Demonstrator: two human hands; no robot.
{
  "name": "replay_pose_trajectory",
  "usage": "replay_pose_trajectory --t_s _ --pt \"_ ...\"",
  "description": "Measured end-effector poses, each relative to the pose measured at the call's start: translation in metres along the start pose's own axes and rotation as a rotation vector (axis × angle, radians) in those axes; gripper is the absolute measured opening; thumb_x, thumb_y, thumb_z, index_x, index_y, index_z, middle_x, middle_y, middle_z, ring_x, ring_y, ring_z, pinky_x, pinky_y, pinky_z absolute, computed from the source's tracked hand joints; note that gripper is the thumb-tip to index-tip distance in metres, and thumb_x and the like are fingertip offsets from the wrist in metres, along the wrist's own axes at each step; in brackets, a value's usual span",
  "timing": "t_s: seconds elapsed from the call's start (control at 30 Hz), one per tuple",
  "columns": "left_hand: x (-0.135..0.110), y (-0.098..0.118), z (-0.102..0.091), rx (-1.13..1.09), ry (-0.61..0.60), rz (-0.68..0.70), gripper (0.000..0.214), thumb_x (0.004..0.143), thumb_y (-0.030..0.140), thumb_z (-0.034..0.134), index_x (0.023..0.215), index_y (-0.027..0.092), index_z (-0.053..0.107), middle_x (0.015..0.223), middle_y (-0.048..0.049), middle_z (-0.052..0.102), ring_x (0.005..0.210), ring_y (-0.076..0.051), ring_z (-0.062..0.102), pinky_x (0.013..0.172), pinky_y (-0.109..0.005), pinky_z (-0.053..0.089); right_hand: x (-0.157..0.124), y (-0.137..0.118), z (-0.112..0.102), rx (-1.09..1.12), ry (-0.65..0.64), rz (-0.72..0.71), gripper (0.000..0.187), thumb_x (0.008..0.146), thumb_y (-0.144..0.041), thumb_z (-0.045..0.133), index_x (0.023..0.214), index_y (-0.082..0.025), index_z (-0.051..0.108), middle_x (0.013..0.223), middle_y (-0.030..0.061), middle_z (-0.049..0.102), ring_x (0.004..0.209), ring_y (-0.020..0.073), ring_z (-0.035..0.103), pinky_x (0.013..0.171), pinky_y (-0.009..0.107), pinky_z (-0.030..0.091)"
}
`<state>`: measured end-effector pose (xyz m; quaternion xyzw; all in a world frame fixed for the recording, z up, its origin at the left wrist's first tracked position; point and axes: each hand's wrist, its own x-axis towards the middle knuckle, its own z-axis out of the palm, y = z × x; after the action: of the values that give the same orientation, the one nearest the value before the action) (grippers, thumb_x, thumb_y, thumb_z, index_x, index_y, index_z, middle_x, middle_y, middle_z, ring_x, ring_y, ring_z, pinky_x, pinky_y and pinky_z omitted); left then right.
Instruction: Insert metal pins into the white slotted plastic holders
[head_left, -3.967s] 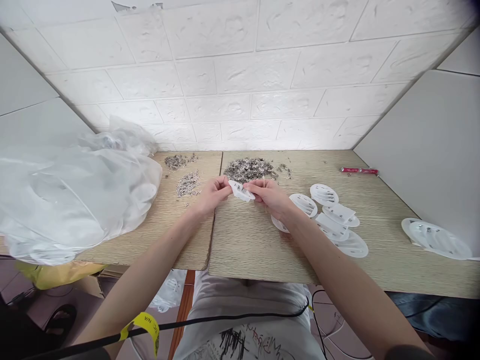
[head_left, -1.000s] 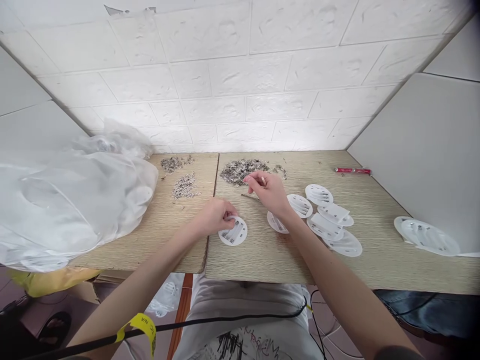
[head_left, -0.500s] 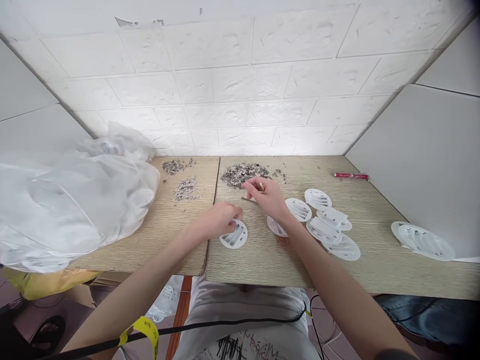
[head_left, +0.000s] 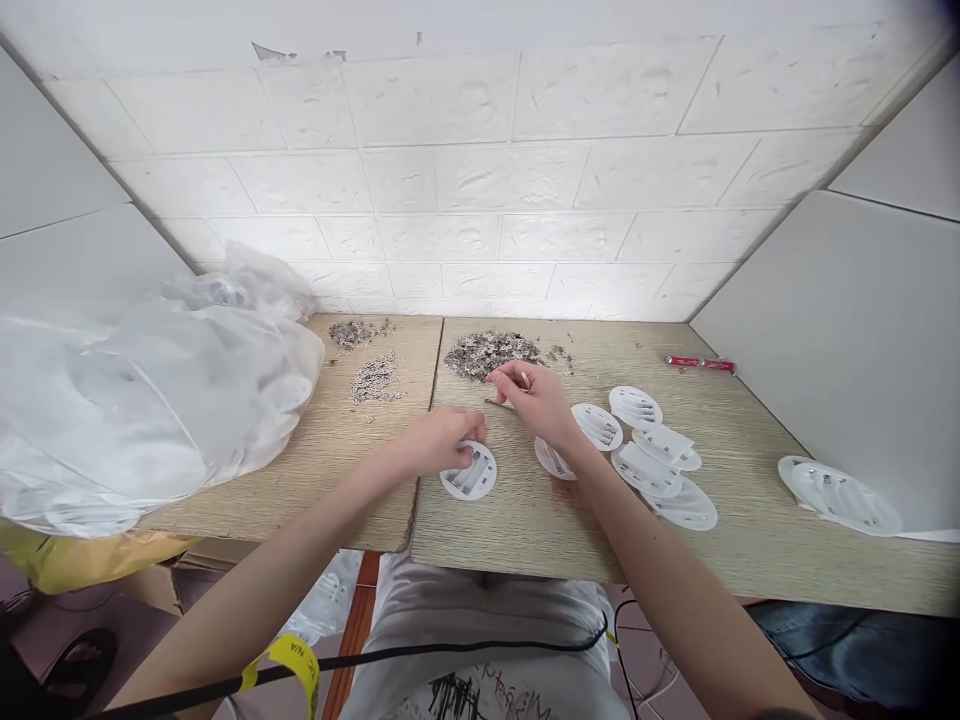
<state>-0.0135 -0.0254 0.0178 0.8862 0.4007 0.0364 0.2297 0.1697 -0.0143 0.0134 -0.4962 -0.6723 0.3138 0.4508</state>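
Note:
My left hand [head_left: 441, 437] rests curled on the upper left edge of a round white plastic battery holder [head_left: 471, 473] lying flat on the wooden table [head_left: 525, 510]. My right hand [head_left: 529, 394] is further back, at the near edge of a pile of small metal parts [head_left: 489, 352], with thumb and fingers pinched together on something too small to name. A thin stick-like piece shows between its fingers.
Several more white round holders [head_left: 649, 450] lie to the right, and a stack of them [head_left: 840, 492] lies at the far right by a grey panel. A big clear plastic bag [head_left: 135, 400] fills the left. Two smaller metal piles [head_left: 371, 375] and a red pen-like object [head_left: 701, 362] lie at the back.
Four seconds ago both hands held a holder up between them. It now lies on the table under my left hand, and my right hand has reached to the metal pile.

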Motion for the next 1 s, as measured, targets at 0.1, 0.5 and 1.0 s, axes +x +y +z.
replay_pose_trajectory --t_s 0.1,0.5,1.0 --pt "-0.003 -0.006 0.003 -0.186 0.05 -0.022 0.02 0.067 0.011 0.055 0.084 0.019 0.062 0.069 0.0019 0.057 0.063 -0.013 0.051 0.056 -0.023 0.034 0.001 0.002 -0.001 0.006 0.003 0.01 0.025 0.086 -0.038 0.053 0.078 -0.017 0.065 0.057 -0.0009 0.06 0.051 0.0111 0.047 0.053 0.025 0.033" --pt "0.034 -0.011 -0.01 -0.695 0.317 -0.141 0.009 0.069 0.019 0.065 0.078 0.015 0.064 0.067 -0.0011 0.061 0.061 -0.013 0.055 0.054 -0.024 0.041 0.004 0.005 -0.009 -0.168 -0.092 0.017 0.034 0.088 -0.045 0.049 0.078 -0.018 0.066 0.065 0.0007 0.063 0.056 0.0119 0.047 0.055 0.025 0.034" --pt "0.039 -0.017 -0.003 -1.473 0.448 -0.276 0.012 0.077 0.019 0.071 0.084 0.01 0.069 0.083 -0.0078 0.071 0.076 -0.014 0.065 0.075 -0.029 0.056 0.005 0.016 -0.007 0.011 -0.066 0.21 0.038 0.077 -0.042 0.061 0.104 -0.015 0.062 0.06 -0.0012 0.061 0.057 0.0156 0.055 0.052 0.026 0.039"
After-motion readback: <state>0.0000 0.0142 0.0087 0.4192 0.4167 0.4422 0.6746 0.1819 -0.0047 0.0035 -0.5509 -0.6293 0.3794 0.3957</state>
